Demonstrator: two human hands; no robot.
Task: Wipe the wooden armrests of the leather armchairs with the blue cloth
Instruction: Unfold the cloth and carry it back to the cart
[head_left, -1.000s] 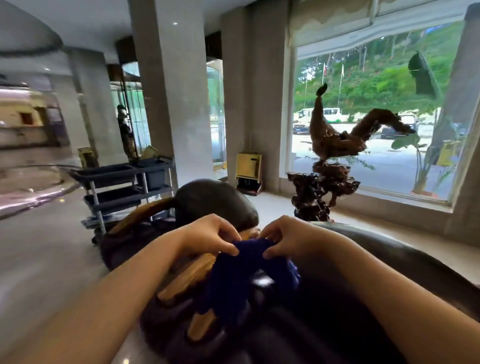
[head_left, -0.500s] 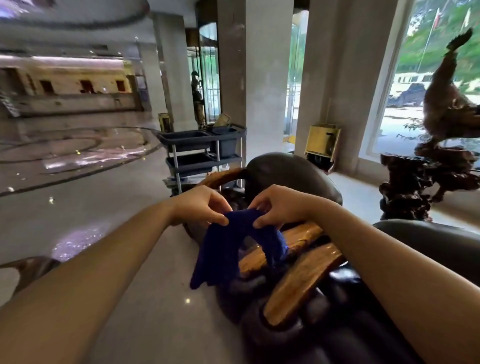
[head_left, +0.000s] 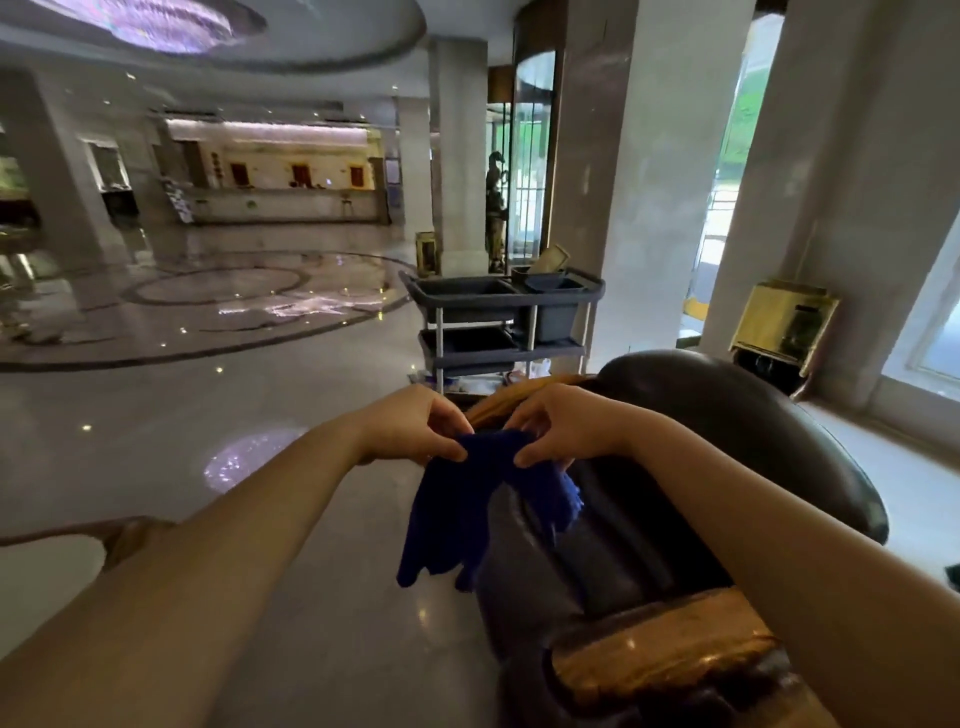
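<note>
The blue cloth (head_left: 467, 509) hangs in loose folds from both my hands, held up in the air. My left hand (head_left: 415, 423) pinches its top left edge and my right hand (head_left: 561, 423) pinches its top right edge, the two hands close together. Below and to the right stands a dark leather armchair (head_left: 737, 415). Its wooden armrest (head_left: 660, 654) shows at the bottom right, partly hidden by my right forearm. A second strip of wood (head_left: 498, 402) peeks out just behind my hands. The cloth touches no wood.
A grey cleaning cart (head_left: 498, 317) with bins stands just beyond the armchair. A gold waste bin (head_left: 782, 325) sits by the pillar on the right. Polished marble floor (head_left: 182, 415) spreads to the left, with another wooden armrest tip (head_left: 124, 535) at the left edge.
My view has swung left from the window toward the lobby. Both hands kept hold of the cloth and lifted it off the armrest; it now hangs lower and looser.
</note>
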